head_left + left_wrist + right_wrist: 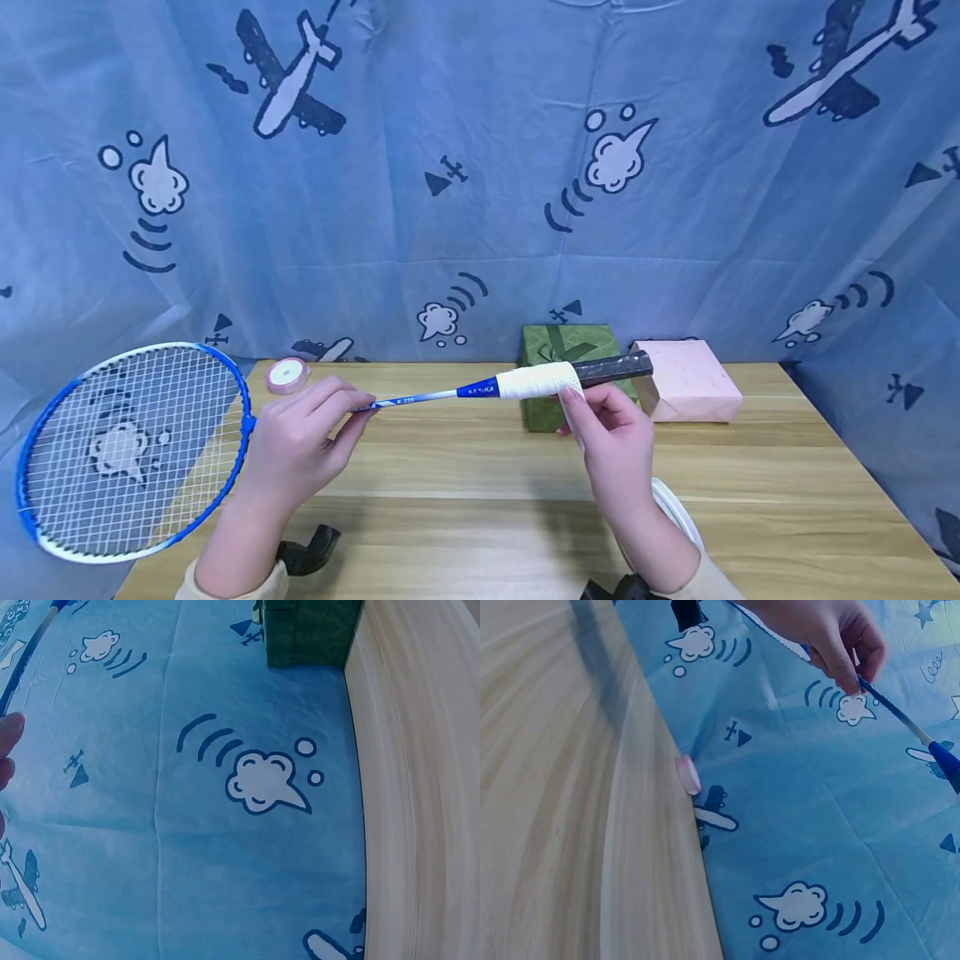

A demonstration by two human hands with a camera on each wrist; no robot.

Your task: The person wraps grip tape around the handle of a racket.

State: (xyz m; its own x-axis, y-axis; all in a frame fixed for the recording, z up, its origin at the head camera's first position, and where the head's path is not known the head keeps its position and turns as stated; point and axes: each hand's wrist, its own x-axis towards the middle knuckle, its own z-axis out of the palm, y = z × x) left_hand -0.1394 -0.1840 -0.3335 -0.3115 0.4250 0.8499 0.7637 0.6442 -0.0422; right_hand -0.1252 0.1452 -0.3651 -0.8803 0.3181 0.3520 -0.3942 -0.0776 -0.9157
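Observation:
A blue and white badminton racket [427, 397] is held level above the table, its strung head on the left. My left hand [300, 437] pinches the shaft between thumb and fingers; the right wrist view also shows this left hand [832, 637]. White grip tape [534, 381] is wound round the upper part of the handle. Towards the butt, the black handle [617, 368] is bare. My right hand [618, 437] pinches the tape at the edge of the winding, thumb in front. A white strip [678, 512] loops beside the right forearm, partly hidden behind it.
Behind the handle stands a green gift box [543, 417] with a bow. To its right sits a pink wrapped box [693, 383]. A pink ribbon roll [287, 376] lies at the back left of the wooden table [465, 475]. A blue patterned curtain [480, 208] hangs behind.

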